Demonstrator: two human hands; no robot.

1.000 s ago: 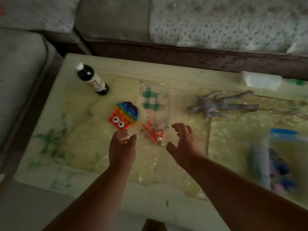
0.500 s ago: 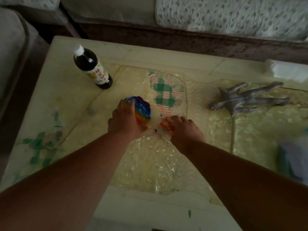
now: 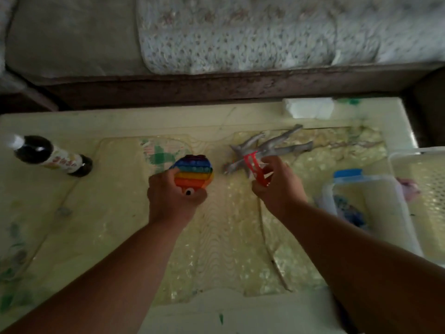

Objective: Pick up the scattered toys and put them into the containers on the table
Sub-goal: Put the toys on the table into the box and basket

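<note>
At about nine o'clock on the table [image 3: 101, 227], a dark bottle [image 3: 51, 156] with a white cap stands, leaning in this wide view. Near the centre, the left hand [image 3: 172, 196] grips a rainbow pop toy [image 3: 193, 171]: its fingers are clamped on the toy's near edge, covering part of it, with one googly eye peeking out between them. Just to the right, at about one o'clock from that toy, the right hand [image 3: 279, 186] has its fingers closed around a small red plastic toy [image 3: 255, 166], whose latticed end sticks up above the knuckles; the rest of it is hidden in the grip. Behind it at twelve o'clock lies a grey figure [image 3: 284, 147] with long limbs, blurred and partly blocked by the red piece. A white packet [image 3: 309, 107] sits at the table's far edge.

At three o'clock stands a clear plastic tub [image 3: 375, 208] with a blue clip; something dark blue lies inside, too blurred to identify. Beside it, cut off by the right border, is a pale mesh basket [image 3: 420, 169], with a pinkish item showing at its near left wall; I cannot tell which side of the wall it lies on.
</note>
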